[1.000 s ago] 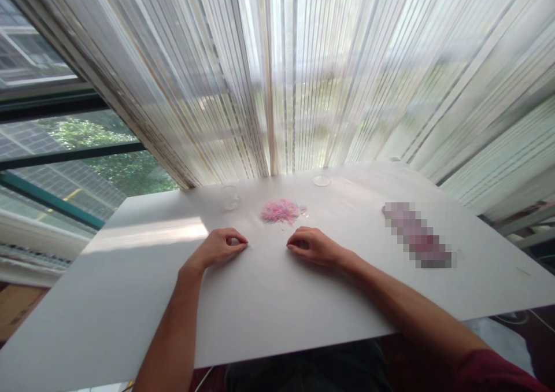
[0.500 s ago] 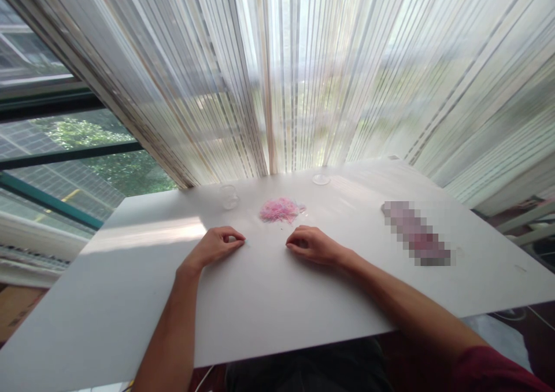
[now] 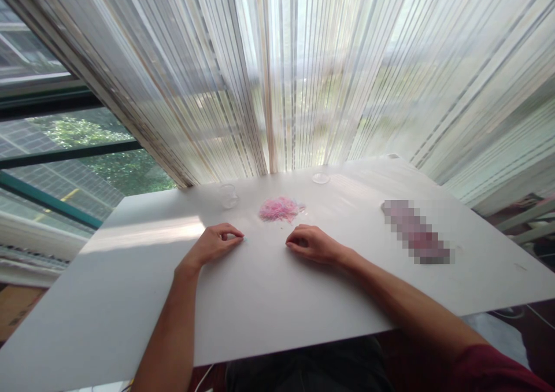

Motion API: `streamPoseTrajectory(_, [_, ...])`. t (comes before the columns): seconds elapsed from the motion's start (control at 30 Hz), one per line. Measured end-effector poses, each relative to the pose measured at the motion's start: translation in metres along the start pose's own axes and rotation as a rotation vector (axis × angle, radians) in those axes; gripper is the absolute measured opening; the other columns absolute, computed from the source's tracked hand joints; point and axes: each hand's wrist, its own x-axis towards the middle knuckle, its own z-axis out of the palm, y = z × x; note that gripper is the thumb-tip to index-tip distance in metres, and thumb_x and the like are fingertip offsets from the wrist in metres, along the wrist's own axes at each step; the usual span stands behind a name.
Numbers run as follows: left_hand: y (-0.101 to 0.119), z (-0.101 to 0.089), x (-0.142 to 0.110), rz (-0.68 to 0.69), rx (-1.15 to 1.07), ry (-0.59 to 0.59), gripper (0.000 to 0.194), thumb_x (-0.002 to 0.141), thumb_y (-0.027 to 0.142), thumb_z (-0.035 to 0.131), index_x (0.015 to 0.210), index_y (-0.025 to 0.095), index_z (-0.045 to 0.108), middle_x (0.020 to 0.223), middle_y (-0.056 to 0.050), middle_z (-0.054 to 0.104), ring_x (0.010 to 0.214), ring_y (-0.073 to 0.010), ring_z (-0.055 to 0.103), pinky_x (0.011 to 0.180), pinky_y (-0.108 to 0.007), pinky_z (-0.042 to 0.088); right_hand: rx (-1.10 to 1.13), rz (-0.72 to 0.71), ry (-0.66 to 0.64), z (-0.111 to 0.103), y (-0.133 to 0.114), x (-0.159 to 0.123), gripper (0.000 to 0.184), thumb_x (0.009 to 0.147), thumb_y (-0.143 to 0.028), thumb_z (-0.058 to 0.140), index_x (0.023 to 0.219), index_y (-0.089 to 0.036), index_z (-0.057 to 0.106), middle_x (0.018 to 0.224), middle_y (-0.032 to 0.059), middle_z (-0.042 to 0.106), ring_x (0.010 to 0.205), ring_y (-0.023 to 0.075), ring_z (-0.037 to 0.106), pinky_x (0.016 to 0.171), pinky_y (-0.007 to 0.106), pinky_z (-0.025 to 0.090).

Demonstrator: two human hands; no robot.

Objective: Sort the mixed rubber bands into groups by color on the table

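Though near, pink shreds (image 3: 280, 209) (beyond hands (image 3: 214, 242) (image 3: 315, 244)).

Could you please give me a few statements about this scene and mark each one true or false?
1. The pink pile lies on the white table. True.
2. The left hand rests on the pile. False: it is apart from it, pinching a tiny bluish bit.
3. The pixelated object lies to the right of the right hand. True.
4. The two hands are clasped together. False: a gap separates them.
5. The clear round disc lies beyond the pile. True.
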Motion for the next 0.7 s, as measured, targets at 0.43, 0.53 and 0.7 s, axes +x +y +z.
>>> streamPoseTrajectory(0.43, [0.017, 0.018, -0.001, 0.144, -0.015, -0.012, 0.021, 0.082, 0.039, 0.067, 0.085, 0.021, 0.077, 0.076, -0.001, 0.066, 0.059, -0.0106, 0.042, 0.056, -0.021, 0.039, 0.021, 0.013, 0.089, 0.004, 0.000, 0.001, 0.012, 0.087, -0.021, 0.063, 0.095, -0.018, 0.072, 0.081, 0.0047, 0.067, 0.074, 0.0146, 0.061, 0.071, 0.025, 0.051])
streamPoseTrajectory(0.53, [0.028, 0.030, -0.001, 0.209, -0.049, -0.039, 0.017, 0.082, 0.034, 0.068, 0.086, 0.021, 0.077, 0.075, 0.000, 0.064, 0.058, -0.0097, 0.041, 0.054, -0.021, 0.037, 0.041, -0.027, 0.138, 0.008, -0.001, 0.001, 0.014, 0.087, -0.024, 0.065, 0.099, -0.018, 0.070, 0.083, 0.0052, 0.067, 0.079, 0.0157, 0.062, 0.072, 0.026, 0.052])
streamPoseTrajectory(0.7, [0.042, 0.042, -0.003, 0.267, -0.074, -0.072, 0.015, 0.084, 0.032, 0.068, 0.088, 0.021, 0.078, 0.073, 0.000, 0.062, 0.058, -0.0090, 0.041, 0.054, -0.021, 0.035, 0.057, -0.079, 0.151, 0.013, -0.004, 0.002, 0.016, 0.087, -0.027, 0.068, 0.100, -0.019, 0.070, 0.083, 0.0047, 0.068, 0.078, 0.0154, 0.063, 0.074, 0.027, 0.053])
